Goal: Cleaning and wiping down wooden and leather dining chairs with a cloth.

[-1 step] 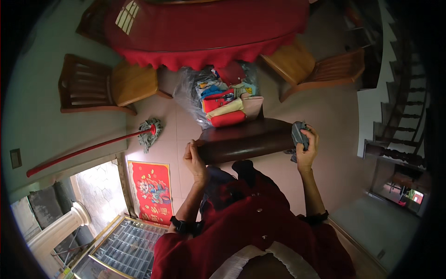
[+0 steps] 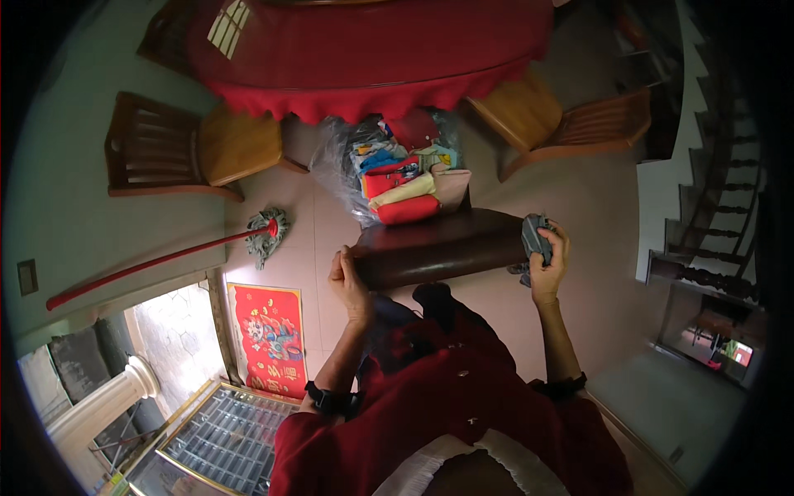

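In front of me stands a dark brown chair, its broad, glossy top rail (image 2: 438,263) turned towards me. My left hand (image 2: 351,289) is closed around the left end of that rail. At the other end, my right hand (image 2: 548,263) grips a grey cloth (image 2: 536,238), pressing it against the rail's right edge; fingers and thumb are bent around the cloth. Beyond the rail, several folded clothes (image 2: 405,186) in red, yellow, blue and pink lie in a clear plastic bag (image 2: 331,165). What supports the bag is mostly hidden.
A table with a red cloth (image 2: 372,50) spans the far side, with wooden chairs at its left (image 2: 236,145) and right (image 2: 529,112). A red-handled mop (image 2: 157,263) leans at the left. Near it are a red poster (image 2: 269,339) and a glass-topped case (image 2: 223,438). Stairs (image 2: 715,215) rise at the right.
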Available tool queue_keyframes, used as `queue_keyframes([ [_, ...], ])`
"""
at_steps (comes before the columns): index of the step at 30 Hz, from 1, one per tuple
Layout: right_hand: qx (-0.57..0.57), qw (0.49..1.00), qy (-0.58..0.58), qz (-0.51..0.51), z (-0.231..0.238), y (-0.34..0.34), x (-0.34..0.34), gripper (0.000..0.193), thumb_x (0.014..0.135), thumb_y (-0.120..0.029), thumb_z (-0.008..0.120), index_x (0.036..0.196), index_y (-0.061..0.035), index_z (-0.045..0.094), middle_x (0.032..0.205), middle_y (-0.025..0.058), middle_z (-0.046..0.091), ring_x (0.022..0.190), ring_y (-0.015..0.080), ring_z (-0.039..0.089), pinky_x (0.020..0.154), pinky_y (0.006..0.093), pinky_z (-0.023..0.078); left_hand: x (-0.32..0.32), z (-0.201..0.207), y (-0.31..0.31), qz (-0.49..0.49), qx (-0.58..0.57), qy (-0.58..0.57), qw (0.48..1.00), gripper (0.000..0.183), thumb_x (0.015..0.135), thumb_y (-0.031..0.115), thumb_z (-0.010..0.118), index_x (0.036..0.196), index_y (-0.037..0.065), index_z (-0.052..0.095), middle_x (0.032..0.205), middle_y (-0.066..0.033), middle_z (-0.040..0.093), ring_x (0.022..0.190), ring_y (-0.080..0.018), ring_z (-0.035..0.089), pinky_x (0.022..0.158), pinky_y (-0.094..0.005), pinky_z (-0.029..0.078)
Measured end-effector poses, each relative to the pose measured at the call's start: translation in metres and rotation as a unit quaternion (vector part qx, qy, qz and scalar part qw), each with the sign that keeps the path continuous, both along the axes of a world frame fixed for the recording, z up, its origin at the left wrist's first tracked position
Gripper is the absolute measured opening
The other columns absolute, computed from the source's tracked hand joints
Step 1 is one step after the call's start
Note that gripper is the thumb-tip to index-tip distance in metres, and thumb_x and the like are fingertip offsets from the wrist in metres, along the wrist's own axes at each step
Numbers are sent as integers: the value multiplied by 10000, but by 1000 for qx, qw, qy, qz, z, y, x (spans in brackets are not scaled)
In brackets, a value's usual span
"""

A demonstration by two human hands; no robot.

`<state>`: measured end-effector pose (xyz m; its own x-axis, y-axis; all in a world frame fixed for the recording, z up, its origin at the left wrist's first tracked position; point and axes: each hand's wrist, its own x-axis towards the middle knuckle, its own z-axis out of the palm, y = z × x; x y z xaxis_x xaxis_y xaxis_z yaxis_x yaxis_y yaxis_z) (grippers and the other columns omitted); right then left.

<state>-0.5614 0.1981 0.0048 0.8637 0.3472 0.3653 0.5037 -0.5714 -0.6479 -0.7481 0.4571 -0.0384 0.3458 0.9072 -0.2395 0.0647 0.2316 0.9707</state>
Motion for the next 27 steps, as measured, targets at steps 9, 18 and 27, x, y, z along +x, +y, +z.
queue_keyframes([
  [9,-15,997,53,47,1,-8,3,403,666,16,447,1049,-40,560,1203,171,481,1145,340,442,998,423,334,6,-1,-3,40,-2,-57,998,415,954,304,474,736,-14,629,783,-99,642,785,-175,584,791,-302,426],
  [18,19,997,62,-49,-11,-9,-2,346,695,-54,459,1021,-34,573,1158,192,508,1105,329,476,989,422,333,2,10,-11,38,-5,51,998,466,982,303,394,747,-24,627,717,-86,618,687,-132,536,665,-277,416],
  [27,-26,998,-20,-59,-17,8,-14,322,820,-293,548,1039,-57,539,1140,211,502,1041,358,520,900,433,421,-7,1,4,-10,15,21,1000,315,922,183,479,691,-7,579,692,-44,545,669,-136,501,670,-290,416],
])
